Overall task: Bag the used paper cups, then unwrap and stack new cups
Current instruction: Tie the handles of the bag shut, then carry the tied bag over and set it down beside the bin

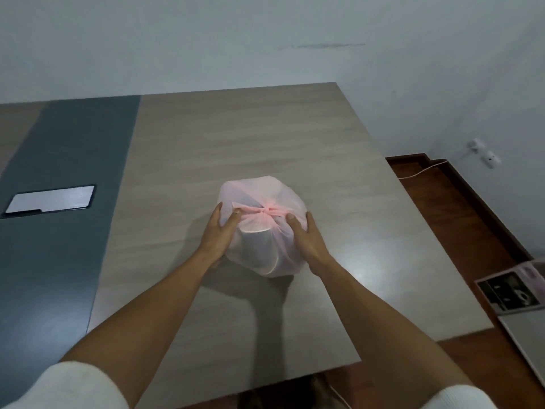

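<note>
Pink bag (262,231), translucent, knotted on top, pale cup shape inside, both hands' fingers (228,224) curled around its sides.

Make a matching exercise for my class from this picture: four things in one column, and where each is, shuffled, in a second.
Things:
1. pink bag
2. tablet
3. left hand
4. printed box

Places:
A. on the table's dark strip
B. off the table, at the right edge of view
C. on the pale tabletop, knotted on top
D. against the bag's left side

Pairs: 1-C, 2-A, 3-D, 4-B
</note>
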`<action>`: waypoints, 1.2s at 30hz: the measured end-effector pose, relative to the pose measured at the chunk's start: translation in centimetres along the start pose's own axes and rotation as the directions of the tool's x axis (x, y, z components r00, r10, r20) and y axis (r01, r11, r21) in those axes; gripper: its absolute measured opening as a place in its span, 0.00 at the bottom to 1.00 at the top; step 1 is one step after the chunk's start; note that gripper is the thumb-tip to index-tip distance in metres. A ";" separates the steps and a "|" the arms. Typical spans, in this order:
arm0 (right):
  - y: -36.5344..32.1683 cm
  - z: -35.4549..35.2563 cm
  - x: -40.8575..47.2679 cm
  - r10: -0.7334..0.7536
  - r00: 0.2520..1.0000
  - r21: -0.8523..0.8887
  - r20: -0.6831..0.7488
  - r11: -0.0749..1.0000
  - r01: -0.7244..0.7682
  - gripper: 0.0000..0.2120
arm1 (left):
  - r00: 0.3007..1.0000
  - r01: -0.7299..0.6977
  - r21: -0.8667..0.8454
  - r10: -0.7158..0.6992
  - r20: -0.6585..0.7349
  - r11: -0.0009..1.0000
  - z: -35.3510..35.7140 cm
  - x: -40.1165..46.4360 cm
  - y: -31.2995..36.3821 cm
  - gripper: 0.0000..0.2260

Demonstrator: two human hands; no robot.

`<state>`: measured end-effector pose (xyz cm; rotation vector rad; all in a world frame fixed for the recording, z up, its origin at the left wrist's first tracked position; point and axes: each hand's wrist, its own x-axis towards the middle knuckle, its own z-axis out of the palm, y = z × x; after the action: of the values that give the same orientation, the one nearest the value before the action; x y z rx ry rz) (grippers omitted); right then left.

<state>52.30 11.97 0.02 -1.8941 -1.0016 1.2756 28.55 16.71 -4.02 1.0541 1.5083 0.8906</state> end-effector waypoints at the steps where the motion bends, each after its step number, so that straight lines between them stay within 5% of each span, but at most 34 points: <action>1: 0.4 -0.7 -0.4 0.002 1.000 0.033 -0.030 0.999 -0.001 0.41 | 1.000 -0.017 0.017 0.017 0.022 1.000 0.6 -0.3 0.8 0.40; 13: 4.0 -16.5 -5.8 -0.019 0.933 0.152 -0.359 0.985 0.079 0.37 | 0.931 -0.284 0.095 0.251 0.264 0.954 17.5 -5.2 9.5 0.40; 20: 10.3 -28.7 -9.5 -0.046 0.866 0.148 -0.498 0.979 0.138 0.15 | 0.921 -0.342 0.221 0.278 0.273 0.913 32.7 -13.2 11.5 0.23; 36: 22.0 -57.5 -12.0 -0.046 0.710 0.087 -0.703 0.985 0.150 0.17 | 0.807 -0.426 0.096 0.331 0.489 0.899 62.0 -23.9 14.9 0.26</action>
<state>108.82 -14.61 6.11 -1.9357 -0.5676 0.4450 93.66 -0.19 6.51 1.6343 1.0073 0.6894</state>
